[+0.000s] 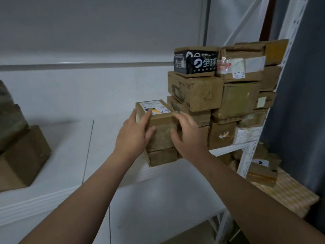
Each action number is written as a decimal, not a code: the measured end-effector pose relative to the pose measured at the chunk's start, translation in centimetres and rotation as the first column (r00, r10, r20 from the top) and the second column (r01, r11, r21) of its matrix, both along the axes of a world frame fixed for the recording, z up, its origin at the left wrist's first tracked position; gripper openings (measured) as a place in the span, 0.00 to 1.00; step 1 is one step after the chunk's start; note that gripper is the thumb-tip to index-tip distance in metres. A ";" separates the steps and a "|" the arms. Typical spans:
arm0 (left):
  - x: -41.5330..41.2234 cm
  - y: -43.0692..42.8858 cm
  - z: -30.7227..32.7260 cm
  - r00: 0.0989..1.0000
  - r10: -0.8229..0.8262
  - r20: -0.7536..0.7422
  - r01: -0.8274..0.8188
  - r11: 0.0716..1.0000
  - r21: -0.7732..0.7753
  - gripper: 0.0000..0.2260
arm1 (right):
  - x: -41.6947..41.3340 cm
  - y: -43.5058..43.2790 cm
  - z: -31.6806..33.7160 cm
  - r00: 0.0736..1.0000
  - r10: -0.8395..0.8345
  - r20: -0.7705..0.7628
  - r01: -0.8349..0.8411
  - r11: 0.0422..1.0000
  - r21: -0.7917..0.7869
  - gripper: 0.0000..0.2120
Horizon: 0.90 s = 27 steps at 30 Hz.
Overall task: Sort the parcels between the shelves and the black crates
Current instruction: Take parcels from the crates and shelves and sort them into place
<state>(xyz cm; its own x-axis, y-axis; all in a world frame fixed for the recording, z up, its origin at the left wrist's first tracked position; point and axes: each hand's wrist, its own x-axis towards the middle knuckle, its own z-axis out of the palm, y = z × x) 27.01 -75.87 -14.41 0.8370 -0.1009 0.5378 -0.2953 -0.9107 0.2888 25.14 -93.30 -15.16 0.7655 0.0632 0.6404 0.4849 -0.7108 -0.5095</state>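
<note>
Two bare forearms reach in, left grip [135, 132] and right grip [190, 136] both clasping a small taped cardboard parcel [161, 124]. It sits atop another brown box [162, 157] on the smooth white shelf [103, 138], with creased cartons [195, 92] stacked just beside and a pale grey wall [88, 32] behind.

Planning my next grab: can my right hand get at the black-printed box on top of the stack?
Probably yes. The black-printed box tops the stack with its front face exposed, above the right hand. That hand must first let go of the labelled parcel.
</note>
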 end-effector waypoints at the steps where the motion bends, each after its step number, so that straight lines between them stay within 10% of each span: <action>1: 0.5 0.4 -0.1 0.999 -0.017 -0.051 0.017 1.000 -0.007 0.24 | 0.6 0.6 0.1 1.000 0.006 -0.012 -0.006 0.999 0.037 0.25; 8: 0.3 0.0 -1.9 0.989 -0.138 -0.046 0.120 0.953 -0.279 0.21 | 2.2 2.8 -1.6 0.989 0.071 -0.126 -0.020 0.929 0.369 0.35; 14: -1.9 -1.0 -2.2 0.991 -0.130 0.014 0.120 0.854 -0.506 0.15 | 1.7 2.2 -1.0 0.992 0.070 -0.108 -0.013 0.891 0.454 0.19; 22: -5.1 -1.5 -1.7 0.961 -0.174 0.216 0.270 0.403 -0.875 0.08 | -0.9 2.7 -0.6 0.939 0.332 0.090 -0.318 0.739 0.594 0.07; 27: -7.0 -0.4 -2.1 0.944 -0.245 0.219 0.311 0.455 -0.834 0.18 | -2.4 2.8 -0.9 0.862 0.497 0.101 -0.431 0.614 0.661 0.16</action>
